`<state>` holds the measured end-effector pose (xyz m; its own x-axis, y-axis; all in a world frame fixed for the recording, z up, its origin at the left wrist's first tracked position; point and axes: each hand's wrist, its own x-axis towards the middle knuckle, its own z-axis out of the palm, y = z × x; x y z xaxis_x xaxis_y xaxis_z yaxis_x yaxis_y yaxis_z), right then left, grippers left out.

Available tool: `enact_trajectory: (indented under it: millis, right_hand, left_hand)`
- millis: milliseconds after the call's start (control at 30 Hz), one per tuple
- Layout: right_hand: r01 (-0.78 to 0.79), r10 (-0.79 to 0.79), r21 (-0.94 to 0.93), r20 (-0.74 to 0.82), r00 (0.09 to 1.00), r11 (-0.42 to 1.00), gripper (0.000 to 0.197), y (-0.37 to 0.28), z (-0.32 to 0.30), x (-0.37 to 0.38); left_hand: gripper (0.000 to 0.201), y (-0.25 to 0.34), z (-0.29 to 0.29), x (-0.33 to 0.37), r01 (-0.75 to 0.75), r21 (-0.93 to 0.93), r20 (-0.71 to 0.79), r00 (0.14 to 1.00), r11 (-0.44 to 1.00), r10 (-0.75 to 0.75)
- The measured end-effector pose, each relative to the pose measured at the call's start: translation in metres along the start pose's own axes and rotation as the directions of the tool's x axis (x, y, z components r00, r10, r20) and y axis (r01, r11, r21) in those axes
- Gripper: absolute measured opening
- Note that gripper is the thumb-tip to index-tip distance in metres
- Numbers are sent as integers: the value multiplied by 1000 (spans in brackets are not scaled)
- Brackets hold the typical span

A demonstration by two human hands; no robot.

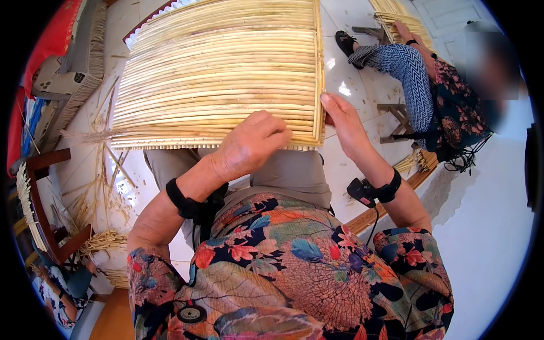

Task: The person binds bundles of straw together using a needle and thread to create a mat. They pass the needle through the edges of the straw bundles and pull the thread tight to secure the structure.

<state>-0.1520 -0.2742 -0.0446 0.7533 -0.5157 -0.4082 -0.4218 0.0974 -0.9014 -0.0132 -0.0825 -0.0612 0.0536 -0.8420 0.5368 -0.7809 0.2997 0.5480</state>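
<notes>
Wispy, frayed dry stalk ends [85,136] poke out at the near-L corner of the flat rectangular panel of pale golden stalks [215,62]; imo best kept clear of the working row. L hand [249,141] is on the panel's near edge, fingers curled together; can't tell if they're clamped on a stalk b/c the tips are hidden. Panel's across the lap, over grey-beige trousers [294,173]. To do this well: press the near row flush w/ its neighbours, small moves, no sharp bends, since dry stalks prob. split. R hand [347,122] has its thumb on the R border, other fingers mostly hidden beneath, so looks clamped on that edge; a steady hold w/o twisting should help it stay square.

Materials, L to R: thin straw-coloured loose stalks [90,209] on shiny white floor tiles [340,175]; white scalloped cloth [133,39] w/ dark-red rim by panel's far-L corner; panel itself ribbed, slightly glossy, knobbly short ends along near edge, crosswise stalks closing R side. Far R, co-worker in blue-&-white zigzag trousers [408,73] w/ a similar yellow stalk panel [405,25].
</notes>
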Motion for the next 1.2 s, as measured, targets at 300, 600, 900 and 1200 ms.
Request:
enact_trajectory:
  millis: [300,600,900,1200]
  right_hand:
    - [685,-728,-713,389,565,150,35,-9,24,-35]
    - [702,-671,-676,416,614,224,24,-17,24,-25]
    - [727,-683,-673,467,561,137,27,-19,20,-23]
    - [718,-658,-681,476,584,146,27,-20,16,-21]
  left_hand:
    - [28,-2,-3,2,76,-34,-106,991,997,-79]
    - [33,-3,-5,-2,134,-99,-92,985,986,-144]
    - [23,-7,-62,-51,249,301,-143,966,921,-214]
    - [25,-19,-66,-75,289,248,-189,951,925,-246]
